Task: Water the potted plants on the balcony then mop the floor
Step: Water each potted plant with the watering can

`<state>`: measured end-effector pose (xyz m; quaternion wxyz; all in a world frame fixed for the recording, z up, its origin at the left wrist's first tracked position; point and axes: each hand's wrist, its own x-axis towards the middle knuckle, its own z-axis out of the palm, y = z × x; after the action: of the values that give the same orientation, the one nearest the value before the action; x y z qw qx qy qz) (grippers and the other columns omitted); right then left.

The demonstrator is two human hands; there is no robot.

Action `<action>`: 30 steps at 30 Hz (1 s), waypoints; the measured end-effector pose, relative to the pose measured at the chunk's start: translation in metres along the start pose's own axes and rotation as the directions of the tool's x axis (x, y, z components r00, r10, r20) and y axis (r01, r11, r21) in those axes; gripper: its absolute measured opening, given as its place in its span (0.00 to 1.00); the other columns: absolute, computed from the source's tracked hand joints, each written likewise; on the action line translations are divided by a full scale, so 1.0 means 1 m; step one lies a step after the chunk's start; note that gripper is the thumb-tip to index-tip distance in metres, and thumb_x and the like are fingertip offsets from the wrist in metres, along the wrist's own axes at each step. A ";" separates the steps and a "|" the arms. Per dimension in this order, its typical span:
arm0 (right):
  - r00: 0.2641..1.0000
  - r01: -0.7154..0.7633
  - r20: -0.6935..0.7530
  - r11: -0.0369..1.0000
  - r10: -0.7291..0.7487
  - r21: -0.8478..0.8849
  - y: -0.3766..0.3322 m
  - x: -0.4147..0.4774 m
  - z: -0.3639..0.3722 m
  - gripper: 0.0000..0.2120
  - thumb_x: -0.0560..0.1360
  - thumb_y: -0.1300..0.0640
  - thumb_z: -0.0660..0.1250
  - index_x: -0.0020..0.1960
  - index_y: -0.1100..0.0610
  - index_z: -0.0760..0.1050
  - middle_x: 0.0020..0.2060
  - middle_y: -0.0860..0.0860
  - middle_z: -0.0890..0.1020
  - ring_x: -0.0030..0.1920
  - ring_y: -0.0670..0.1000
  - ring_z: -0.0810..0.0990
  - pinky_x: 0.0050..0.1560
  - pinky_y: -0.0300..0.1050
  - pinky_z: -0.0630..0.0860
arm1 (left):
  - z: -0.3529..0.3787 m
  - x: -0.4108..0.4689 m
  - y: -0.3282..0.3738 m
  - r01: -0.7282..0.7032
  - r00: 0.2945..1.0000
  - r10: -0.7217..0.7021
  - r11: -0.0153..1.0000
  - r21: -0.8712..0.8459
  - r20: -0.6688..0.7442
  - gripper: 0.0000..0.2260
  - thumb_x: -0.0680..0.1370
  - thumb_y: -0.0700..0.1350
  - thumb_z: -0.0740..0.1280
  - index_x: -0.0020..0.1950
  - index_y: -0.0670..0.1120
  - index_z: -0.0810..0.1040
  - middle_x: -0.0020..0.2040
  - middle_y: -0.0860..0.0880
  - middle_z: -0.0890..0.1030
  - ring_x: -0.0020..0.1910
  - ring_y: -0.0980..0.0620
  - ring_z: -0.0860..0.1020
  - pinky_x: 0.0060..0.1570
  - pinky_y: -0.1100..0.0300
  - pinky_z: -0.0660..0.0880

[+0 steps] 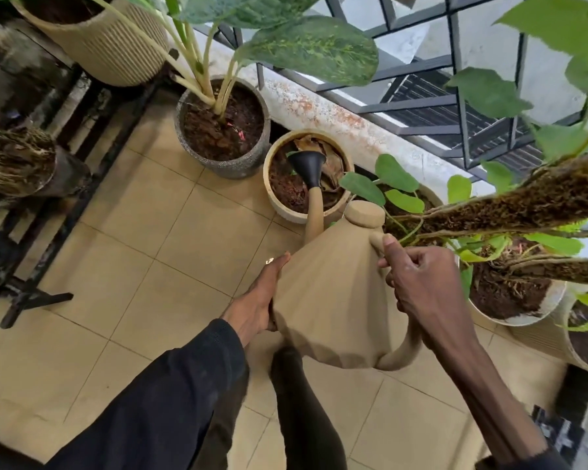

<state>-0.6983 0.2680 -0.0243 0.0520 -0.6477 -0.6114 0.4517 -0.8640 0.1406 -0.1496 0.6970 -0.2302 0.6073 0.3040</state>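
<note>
a tan, faceted plastic watering can (330,300) hangs tilted forward just in front of a cream round ceramic pot (287,216), the landmark here; its black funnel-shaped rose (308,164) sits over that pot's dark soil and dry brown leaves, inside the rim. the right hand (421,283) grips the can's curved handle on the side away from the cream pot, fingers curled round it and thumb laid along the top. the left hand (257,300) presses flat on the can's left flank, fingers straight and held together, steadying rather than gripping. whether water is leaving the rose i cannot tell

the step in hand looks like watering this cream pot. to do it well, raise the can's rear with the right hand slowly so the flow stays gentle, and let the left palm guide the aim so the rose stays above soil, not above the rim or the beige tiled floor (133,266) in front of the pot. sweep the rose a little round the soil instead of soaking one spot, and level the can before it leaves the rim, so drips fall inside. a grey speckled pot (218,166) with a broad-leaved plant stands just left of the cream pot, and a white pot (523,320) with a mossy pole to its right; these seem the likely next ones
</note>
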 end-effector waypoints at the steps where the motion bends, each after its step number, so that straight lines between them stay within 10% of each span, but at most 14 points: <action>1: 1.000 -0.004 0.002 1.000 0.004 -0.010 -0.001 0.003 0.000 0.31 0.69 0.29 0.61 0.32 0.55 0.84 0.21 0.51 0.78 0.23 0.51 0.70 0.30 0.58 0.77 | 0.001 0.002 0.000 0.008 1.000 -0.008 1.000 -0.005 0.004 0.29 0.75 0.71 0.64 0.62 0.49 0.80 0.55 0.41 0.86 0.58 0.40 0.82 0.67 0.41 0.74; 13: 0.999 -0.018 -0.043 0.997 0.015 -0.078 -0.013 0.006 0.016 0.37 0.73 0.30 0.60 0.36 0.65 0.82 0.30 0.62 0.81 0.25 0.53 0.72 0.31 0.64 0.80 | -0.011 0.006 0.017 0.061 0.997 -0.061 0.998 0.008 0.040 0.27 0.76 0.70 0.62 0.56 0.48 0.80 0.37 0.45 0.86 0.39 0.45 0.84 0.35 0.56 0.79; 30: 0.982 -0.107 -0.138 0.983 0.127 0.146 0.012 -0.022 0.037 0.31 0.69 0.31 0.61 0.30 0.58 0.81 0.21 0.49 0.74 0.27 0.53 0.70 0.33 0.54 0.69 | -0.026 0.014 0.020 0.019 1.000 -0.019 0.999 0.048 0.011 0.26 0.74 0.67 0.67 0.58 0.47 0.81 0.39 0.45 0.85 0.41 0.45 0.82 0.42 0.54 0.79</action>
<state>-0.7102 0.2281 -0.0420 0.1150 -0.7088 -0.5339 0.4464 -0.8953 0.1390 -0.1669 0.7086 -0.2174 0.6082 0.2842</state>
